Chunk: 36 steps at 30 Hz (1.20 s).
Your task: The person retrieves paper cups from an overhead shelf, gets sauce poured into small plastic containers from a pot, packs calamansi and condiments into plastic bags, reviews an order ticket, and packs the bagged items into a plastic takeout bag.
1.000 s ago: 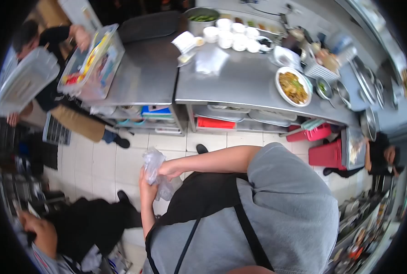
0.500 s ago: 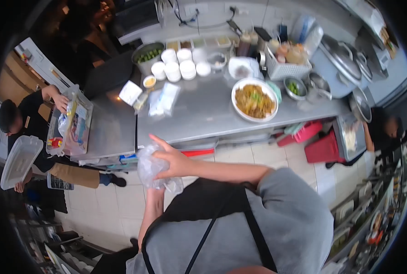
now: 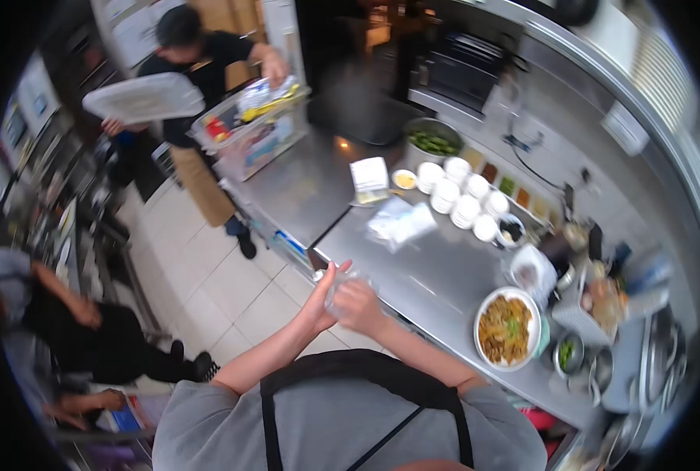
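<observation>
My left hand (image 3: 319,303) is in front of my chest, a finger or thumb pointing up and the others curled against a crumpled clear plastic bag (image 3: 339,289). Close beside it, my right hand (image 3: 360,304) is closed on the same bag. Some film shows between the hands and a little sticks out past my left one. Both hands are just off the front edge of the steel counter (image 3: 424,286). Beyond them on the counter lie clear plastic packets (image 3: 401,223). To the right stands a white bowl of noodles (image 3: 508,328) with green garnish.
White lidded cups (image 3: 465,210) stand behind the packets, beside a pot of green vegetables (image 3: 433,140). A white basket (image 3: 584,310) and metal bowls (image 3: 569,353) are at right. One co-worker (image 3: 208,86) reaches into a plastic bin (image 3: 259,145); others are at lower left.
My view has turned left, so the counter appears further right and slanted. The bag looks more bunched up, and my hands have come together around it. The co-worker still has one hand in the bin.
</observation>
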Each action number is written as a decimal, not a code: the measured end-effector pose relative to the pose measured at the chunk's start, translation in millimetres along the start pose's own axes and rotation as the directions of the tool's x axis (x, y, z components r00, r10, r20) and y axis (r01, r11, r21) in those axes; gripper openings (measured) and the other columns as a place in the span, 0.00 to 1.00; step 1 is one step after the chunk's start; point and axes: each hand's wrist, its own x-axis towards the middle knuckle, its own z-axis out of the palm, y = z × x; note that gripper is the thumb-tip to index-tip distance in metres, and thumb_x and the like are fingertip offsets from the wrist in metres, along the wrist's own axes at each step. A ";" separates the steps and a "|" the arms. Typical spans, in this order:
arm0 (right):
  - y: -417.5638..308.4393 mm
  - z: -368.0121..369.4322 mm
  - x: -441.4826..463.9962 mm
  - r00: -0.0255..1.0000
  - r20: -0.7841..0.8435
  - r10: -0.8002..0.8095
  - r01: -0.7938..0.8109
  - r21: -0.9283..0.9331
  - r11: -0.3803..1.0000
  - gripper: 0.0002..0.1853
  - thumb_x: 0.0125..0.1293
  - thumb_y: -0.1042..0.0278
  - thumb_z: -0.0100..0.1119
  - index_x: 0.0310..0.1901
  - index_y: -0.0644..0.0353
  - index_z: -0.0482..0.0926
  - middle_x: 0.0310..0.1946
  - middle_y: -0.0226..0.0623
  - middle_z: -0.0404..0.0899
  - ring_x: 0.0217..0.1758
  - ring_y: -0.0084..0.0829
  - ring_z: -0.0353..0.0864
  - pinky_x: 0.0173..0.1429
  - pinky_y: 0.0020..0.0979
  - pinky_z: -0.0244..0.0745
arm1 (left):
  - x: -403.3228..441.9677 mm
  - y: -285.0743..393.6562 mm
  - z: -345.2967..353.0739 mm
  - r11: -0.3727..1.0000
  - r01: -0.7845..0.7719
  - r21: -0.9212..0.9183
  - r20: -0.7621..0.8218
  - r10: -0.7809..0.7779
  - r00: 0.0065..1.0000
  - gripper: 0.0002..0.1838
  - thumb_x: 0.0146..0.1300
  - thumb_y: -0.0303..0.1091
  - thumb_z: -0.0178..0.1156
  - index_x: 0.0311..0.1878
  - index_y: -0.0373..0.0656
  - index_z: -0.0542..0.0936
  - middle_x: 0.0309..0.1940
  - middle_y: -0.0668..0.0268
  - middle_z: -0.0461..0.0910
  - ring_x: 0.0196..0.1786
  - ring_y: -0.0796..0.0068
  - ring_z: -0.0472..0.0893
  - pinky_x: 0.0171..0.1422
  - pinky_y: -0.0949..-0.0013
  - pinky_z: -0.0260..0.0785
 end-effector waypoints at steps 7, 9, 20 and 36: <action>-33.5 63.5 60.5 0.984 -0.154 -0.095 0.112 0.106 0.988 0.06 0.46 0.66 0.60 0.25 0.56 0.74 0.29 0.37 0.70 0.37 0.37 0.69 0.49 0.36 0.61 | -41.6 37.1 -40.7 0.920 -0.384 -0.081 -0.307 0.344 0.888 0.14 0.63 0.40 0.47 0.49 0.44 0.68 0.38 0.64 0.73 0.40 0.74 0.74 0.44 0.72 0.69; -39.5 90.5 79.3 0.994 -0.106 -0.039 0.060 0.198 0.978 0.06 0.55 0.64 0.54 0.31 0.56 0.74 0.43 0.39 0.69 0.53 0.39 0.64 0.59 0.38 0.53 | -54.0 57.4 -41.2 0.779 -0.605 0.166 -0.423 0.610 0.670 0.11 0.62 0.40 0.49 0.42 0.43 0.68 0.34 0.67 0.72 0.36 0.78 0.73 0.40 0.75 0.68; -134.6 274.5 172.5 0.935 0.355 -0.009 -0.294 0.789 0.540 0.23 0.66 0.55 0.39 0.57 0.63 0.62 0.59 0.42 0.57 0.63 0.31 0.54 0.65 0.31 0.46 | -172.5 186.3 -201.3 0.006 -0.146 0.989 -0.013 0.999 -0.048 0.22 0.67 0.45 0.28 0.45 0.37 0.67 0.57 0.52 0.56 0.60 0.59 0.58 0.63 0.63 0.46; -44.7 462.1 284.4 0.943 0.332 0.005 -0.212 0.590 0.779 0.28 0.62 0.43 0.41 0.45 0.66 0.68 0.46 0.46 0.67 0.49 0.34 0.66 0.52 0.32 0.61 | -161.9 314.0 -292.8 0.626 -0.539 0.564 -0.386 0.777 0.498 0.38 0.59 0.61 0.42 0.66 0.52 0.44 0.63 0.59 0.48 0.63 0.63 0.55 0.58 0.57 0.59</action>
